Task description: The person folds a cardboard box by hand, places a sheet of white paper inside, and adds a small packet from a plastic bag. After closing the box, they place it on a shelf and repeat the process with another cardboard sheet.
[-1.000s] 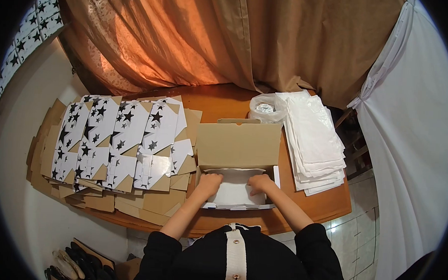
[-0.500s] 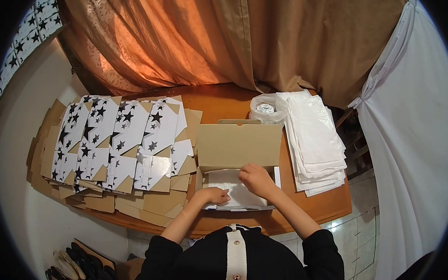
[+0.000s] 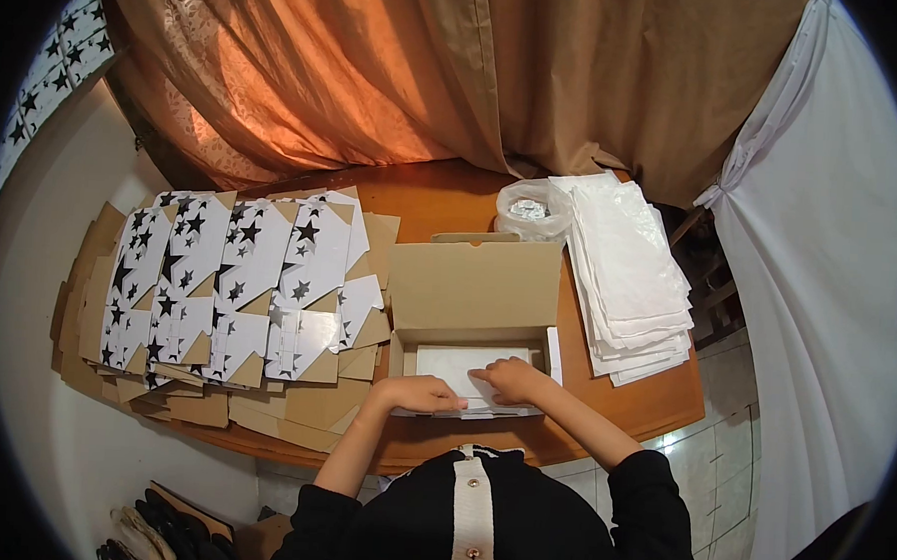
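Observation:
An open cardboard box (image 3: 476, 286) stands in front of me, its brown lid raised at the back. White paper (image 3: 445, 361) lies flat inside it. My left hand (image 3: 426, 393) is over the box's near left edge, fingers stretched out to the right and holding nothing. Inside the box, my right hand (image 3: 511, 379) touches the paper with an extended finger and holds nothing.
Flat star-patterned box blanks (image 3: 253, 282) overlap at the left of the wooden table (image 3: 412, 193). At the right lies a stack of white sheets (image 3: 629, 268), beside a plastic bag (image 3: 534, 210) with something silvery inside. Curtains (image 3: 617, 77) hang behind.
My left hand has moved from inside the box to its near edge. My right hand has come down and slightly right, onto the paper.

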Available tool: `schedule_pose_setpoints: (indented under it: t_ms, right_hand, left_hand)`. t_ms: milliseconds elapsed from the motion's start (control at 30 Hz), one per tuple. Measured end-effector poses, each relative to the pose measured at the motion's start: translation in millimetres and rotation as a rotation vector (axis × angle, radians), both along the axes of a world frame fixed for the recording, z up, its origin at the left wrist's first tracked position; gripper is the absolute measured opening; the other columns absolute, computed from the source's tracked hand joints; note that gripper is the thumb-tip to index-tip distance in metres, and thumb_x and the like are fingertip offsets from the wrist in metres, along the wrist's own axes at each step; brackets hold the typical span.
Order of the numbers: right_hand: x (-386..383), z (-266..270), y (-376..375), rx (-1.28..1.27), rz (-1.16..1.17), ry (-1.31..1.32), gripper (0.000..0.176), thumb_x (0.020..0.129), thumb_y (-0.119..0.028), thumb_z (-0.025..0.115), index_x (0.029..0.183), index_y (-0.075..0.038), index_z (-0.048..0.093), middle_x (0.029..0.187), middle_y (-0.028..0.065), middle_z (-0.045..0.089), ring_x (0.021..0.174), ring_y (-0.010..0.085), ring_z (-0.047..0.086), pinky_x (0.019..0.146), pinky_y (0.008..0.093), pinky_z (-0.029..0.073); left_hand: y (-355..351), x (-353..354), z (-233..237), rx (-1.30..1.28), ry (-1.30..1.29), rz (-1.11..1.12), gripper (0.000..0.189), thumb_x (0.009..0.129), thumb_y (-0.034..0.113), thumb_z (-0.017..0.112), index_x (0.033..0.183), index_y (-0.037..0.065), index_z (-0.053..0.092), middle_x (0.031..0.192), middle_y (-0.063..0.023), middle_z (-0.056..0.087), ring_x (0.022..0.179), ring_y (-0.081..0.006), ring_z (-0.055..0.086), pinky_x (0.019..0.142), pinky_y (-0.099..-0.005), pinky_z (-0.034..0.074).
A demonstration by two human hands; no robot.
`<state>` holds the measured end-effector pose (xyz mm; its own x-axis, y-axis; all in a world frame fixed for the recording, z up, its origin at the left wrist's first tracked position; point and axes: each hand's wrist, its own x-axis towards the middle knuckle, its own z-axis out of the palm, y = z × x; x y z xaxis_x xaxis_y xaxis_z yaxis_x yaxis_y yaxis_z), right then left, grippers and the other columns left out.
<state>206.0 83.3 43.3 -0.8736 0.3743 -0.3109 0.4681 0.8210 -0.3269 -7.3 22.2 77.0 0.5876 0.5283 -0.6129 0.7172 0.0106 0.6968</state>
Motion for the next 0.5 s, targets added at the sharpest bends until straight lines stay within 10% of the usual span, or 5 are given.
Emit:
schedule_pose_setpoints:
  t_ms: [167, 300, 500]
  right_hand:
    - [-5, -23, 2, -0.090, -0.024, -0.068, 0.057, 0.070, -0.015, 0.062, 0.125, -0.014, 0.046, 0.093, 0.0139, 0.062, 0.092, 0.0302, 0.059, 0.079, 0.0416, 0.045]
    - [0, -9, 15, -0.346, 0.000, -0.037, 0.061, 0.069, -0.020, 0.066, 0.125, -0.014, 0.046, 0.101, 0.0152, 0.061, 0.089, 0.0333, 0.060, 0.079, 0.0415, 0.047]
    - [33, 112, 91, -1.019, 0.065, 0.470, 0.024, 0.084, -0.012, 0.060, 0.104, 0.000, 0.060, 0.096, 0.0052, 0.064, 0.089, 0.0120, 0.058, 0.081, 0.0255, 0.046]
  left_hand:
    - [8, 5, -17, 0.216, -0.067, 0.080, 0.055, 0.089, 0.047, 0.038, 0.121, 0.004, 0.050, 0.121, -0.0172, 0.052, 0.109, -0.0311, 0.051, 0.092, -0.0351, 0.039]
    - [12, 12, -73, 0.139, 0.324, -0.136, 0.069, 0.086, 0.053, 0.038, 0.137, 0.008, 0.026, 0.145, -0.0187, 0.011, 0.129, -0.0445, 0.017, 0.105, -0.0429, 0.024]
    - [1, 16, -82, 0.194, 0.393, -0.173, 0.071, 0.085, 0.053, 0.039, 0.139, 0.011, 0.020, 0.146, -0.0149, 0.005, 0.131, -0.0417, 0.015, 0.102, -0.0519, 0.027]
